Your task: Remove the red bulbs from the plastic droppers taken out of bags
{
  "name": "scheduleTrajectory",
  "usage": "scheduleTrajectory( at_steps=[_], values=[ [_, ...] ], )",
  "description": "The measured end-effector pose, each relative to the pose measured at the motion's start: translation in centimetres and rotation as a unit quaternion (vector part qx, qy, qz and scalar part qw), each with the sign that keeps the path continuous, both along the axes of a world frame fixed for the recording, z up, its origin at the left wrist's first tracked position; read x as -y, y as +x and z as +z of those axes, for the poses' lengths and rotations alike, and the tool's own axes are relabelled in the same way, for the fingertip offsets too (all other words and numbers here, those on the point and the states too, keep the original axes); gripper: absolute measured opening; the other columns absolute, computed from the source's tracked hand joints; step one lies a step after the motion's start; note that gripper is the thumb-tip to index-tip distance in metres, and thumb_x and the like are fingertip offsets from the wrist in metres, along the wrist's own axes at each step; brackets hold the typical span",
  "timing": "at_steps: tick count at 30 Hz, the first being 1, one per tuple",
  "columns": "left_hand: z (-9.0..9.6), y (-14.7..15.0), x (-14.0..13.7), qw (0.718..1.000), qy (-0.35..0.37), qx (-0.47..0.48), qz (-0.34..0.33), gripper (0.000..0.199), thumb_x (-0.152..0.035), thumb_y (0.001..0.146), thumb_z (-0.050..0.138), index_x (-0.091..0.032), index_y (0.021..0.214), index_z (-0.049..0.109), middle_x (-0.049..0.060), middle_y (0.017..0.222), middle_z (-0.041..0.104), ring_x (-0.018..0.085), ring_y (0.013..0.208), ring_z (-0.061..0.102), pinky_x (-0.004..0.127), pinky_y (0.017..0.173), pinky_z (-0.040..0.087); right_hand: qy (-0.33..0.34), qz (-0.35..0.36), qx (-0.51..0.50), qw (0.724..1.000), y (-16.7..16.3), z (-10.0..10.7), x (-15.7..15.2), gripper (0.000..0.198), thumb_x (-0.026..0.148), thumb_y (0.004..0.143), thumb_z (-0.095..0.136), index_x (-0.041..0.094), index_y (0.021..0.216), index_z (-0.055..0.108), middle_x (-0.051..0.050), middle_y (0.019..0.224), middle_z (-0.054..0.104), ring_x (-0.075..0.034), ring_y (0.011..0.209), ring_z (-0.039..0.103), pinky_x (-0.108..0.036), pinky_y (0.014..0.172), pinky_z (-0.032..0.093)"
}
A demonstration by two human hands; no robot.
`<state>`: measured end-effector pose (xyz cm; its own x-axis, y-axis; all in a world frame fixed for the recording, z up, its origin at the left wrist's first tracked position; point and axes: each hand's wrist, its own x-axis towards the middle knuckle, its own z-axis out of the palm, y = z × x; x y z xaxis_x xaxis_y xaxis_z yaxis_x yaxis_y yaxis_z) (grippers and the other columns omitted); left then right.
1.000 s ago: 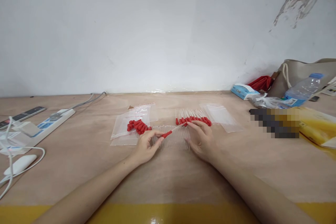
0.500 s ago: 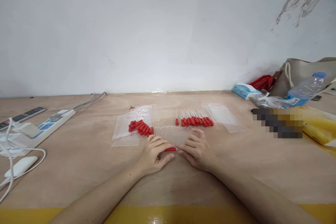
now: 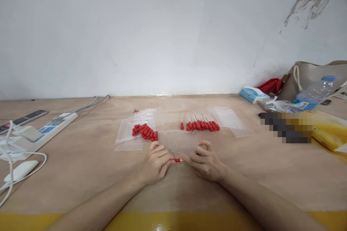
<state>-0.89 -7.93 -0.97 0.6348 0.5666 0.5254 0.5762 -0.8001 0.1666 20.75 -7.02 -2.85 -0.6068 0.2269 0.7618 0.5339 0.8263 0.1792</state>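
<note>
My left hand point(image 3: 158, 163) pinches a red rubber bulb point(image 3: 176, 160) between thumb and fingers, its end pointing right. Opposite it, the closed fingers of my right hand point(image 3: 207, 163) hold a thin clear glass tube, mostly hidden by the hand, with its end meeting the bulb. Just beyond both hands lies a row of clear glass tubes point(image 3: 177, 141), side by side. Loose red bulbs point(image 3: 145, 132) are heaped at its left. Behind it to the right, droppers point(image 3: 203, 125) with red bulbs lie in a row, and one single dropper point(image 3: 182, 125) lies slightly apart.
Clear zip bags point(image 3: 126, 130) lie under and beside the bulb heap, with more bags point(image 3: 227, 120) at right. A power strip point(image 3: 51, 130) with cables occupies the left side. A tissue pack point(image 3: 251, 95), plastic bottle point(image 3: 316, 92) and yellow package point(image 3: 329, 130) are at right.
My left thumb has closed against the fingers on the bulb, which has come slightly nearer to me. My right fingers have curled in, and both hands have drawn back a little from the tube row.
</note>
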Motion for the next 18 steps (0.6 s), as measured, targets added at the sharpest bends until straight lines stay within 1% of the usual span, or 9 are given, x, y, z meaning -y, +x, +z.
scheduleTrajectory(
  at_steps=[5, 8, 14, 16, 18],
  values=[
    [0.0, -0.2, 0.0, 1.0, -0.004, -0.005, -0.009, 0.021, -0.021, 0.086, 0.041, -0.017, 0.073, 0.057, 0.0, 0.062, 0.057, 0.013, 0.063, 0.045, 0.035, 0.075, 0.031, 0.058, 0.003, 0.026, 0.998, 0.4, 0.4, 0.2, 0.023, 0.014, 0.085, 0.046, 0.025, 0.101, 0.058, 0.008, 0.055, 0.054, -0.007, 0.061, 0.043, -0.029, 0.084, 0.027],
    [-0.1, -0.2, -0.1, 1.0, -0.01, 0.002, -0.009, 0.021, -0.021, 0.086, 0.04, -0.017, 0.072, 0.056, 0.001, 0.061, 0.056, 0.013, 0.062, 0.045, 0.035, 0.074, 0.031, 0.074, -0.004, 0.03, 0.997, 0.6, 0.5, 0.3, 0.024, 0.014, 0.085, 0.047, 0.026, 0.102, 0.058, 0.008, 0.055, 0.054, -0.007, 0.062, 0.043, -0.029, 0.085, 0.026],
    [-0.4, -0.2, 0.0, 0.998, -0.049, 0.046, 0.004, 0.022, -0.02, 0.086, 0.04, -0.018, 0.075, 0.058, 0.0, 0.062, 0.056, 0.013, 0.061, 0.046, 0.033, 0.07, 0.033, 0.048, 0.011, 0.021, 0.999, 1.1, 0.4, 0.0, 0.029, 0.013, 0.087, 0.041, 0.025, 0.11, 0.054, 0.007, 0.059, 0.055, -0.009, 0.065, 0.043, -0.032, 0.088, 0.026],
    [-0.5, -0.6, -0.2, 0.994, -0.059, 0.081, 0.031, 0.022, -0.022, 0.086, 0.04, -0.018, 0.072, 0.057, 0.0, 0.061, 0.054, 0.013, 0.061, 0.047, 0.032, 0.068, 0.035, 0.037, 0.009, 0.018, 0.999, 1.7, 0.6, -0.4, 0.03, 0.013, 0.087, 0.041, 0.024, 0.111, 0.054, 0.006, 0.061, 0.056, -0.009, 0.066, 0.043, -0.032, 0.087, 0.028],
    [-0.5, -1.4, -0.6, 0.984, -0.061, 0.145, 0.08, 0.022, -0.023, 0.086, 0.041, -0.017, 0.071, 0.056, 0.0, 0.062, 0.054, 0.013, 0.062, 0.049, 0.029, 0.065, 0.038, 0.008, -0.027, 0.001, 1.0, 2.5, 0.8, -0.9, 0.03, 0.013, 0.085, 0.044, 0.024, 0.11, 0.055, 0.005, 0.062, 0.057, -0.01, 0.067, 0.043, -0.033, 0.085, 0.029]
  ],
)
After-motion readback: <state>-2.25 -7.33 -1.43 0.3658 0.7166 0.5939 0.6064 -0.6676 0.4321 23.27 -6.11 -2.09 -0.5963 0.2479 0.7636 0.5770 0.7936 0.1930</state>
